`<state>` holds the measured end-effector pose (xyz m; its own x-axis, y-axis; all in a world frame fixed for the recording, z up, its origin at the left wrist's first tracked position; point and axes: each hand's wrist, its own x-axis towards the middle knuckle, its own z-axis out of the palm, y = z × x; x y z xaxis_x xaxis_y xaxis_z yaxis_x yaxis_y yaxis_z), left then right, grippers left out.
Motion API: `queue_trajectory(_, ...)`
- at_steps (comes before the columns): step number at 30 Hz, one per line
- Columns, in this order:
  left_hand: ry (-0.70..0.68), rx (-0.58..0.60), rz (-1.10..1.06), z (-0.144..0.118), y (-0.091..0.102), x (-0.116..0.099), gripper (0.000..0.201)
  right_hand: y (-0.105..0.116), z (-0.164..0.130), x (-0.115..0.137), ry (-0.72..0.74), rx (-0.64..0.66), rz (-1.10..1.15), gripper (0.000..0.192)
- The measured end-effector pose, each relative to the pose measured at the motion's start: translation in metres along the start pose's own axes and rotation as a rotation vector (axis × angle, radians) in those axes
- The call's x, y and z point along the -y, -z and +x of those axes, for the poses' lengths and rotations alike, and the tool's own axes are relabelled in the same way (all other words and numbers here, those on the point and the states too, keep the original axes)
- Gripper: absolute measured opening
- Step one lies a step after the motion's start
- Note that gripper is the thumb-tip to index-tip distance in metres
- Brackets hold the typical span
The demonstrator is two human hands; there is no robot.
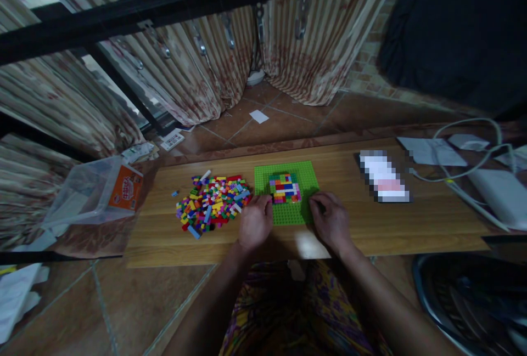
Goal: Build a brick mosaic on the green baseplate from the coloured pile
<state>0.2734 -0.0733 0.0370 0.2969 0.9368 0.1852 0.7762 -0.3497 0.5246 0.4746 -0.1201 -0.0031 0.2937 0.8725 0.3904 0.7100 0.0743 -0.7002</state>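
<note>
1. While we look down past our patterned lap, our left hand [255,223] rests on the worktop [411,224] at the lower left corner of the green baseplate [304,183], fingers curled and touching its edge; whether they pinch a brick we cannot tell.
2. Our right hand [331,220] lies at the plate's lower right corner, fingers bent loosely over its rim, holding nothing we can make out.
3. Between and just beyond our hands, the baseplate lies flat, carrying a small block of coloured bricks [285,188] built near its middle.
4. Just left of the plate, touching our left hand's side, a loose pile of mixed bricks [212,202] spreads over the wood.
5. Further left, off the worktop's end, a clear plastic tub [88,191] with an orange label lies tilted.
6. To the right, well apart, a white cable [465,172] loops over papers.
7. Beyond the worktop, striped curtains [206,71] hang to the tiled floor.
</note>
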Motion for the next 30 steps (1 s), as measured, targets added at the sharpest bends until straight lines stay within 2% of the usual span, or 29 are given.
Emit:
queue_trajectory(7,-0.016,0.006,0.096,-0.004,-0.007,0.002,0.026,0.000,0.000,0.001,-0.013,0.015,0.005,0.022)
queue_trajectory(15,0.039,-0.051,0.037,-0.004,-0.015,0.002,0.028,0.000,0.000,0.000,-0.008,0.008,0.002,0.022)
queue_trajectory(21,0.106,0.021,-0.005,-0.004,-0.011,-0.003,0.032,0.000,0.000,0.002,-0.024,0.000,0.004,0.022)
queue_trajectory(25,0.102,-0.004,-0.062,-0.007,-0.006,-0.004,0.032,0.000,-0.001,0.002,-0.026,0.005,0.016,0.022)
queue_trajectory(30,0.195,-0.031,-0.197,-0.002,-0.003,-0.002,0.027,0.001,0.000,0.001,-0.017,0.007,0.000,0.022)
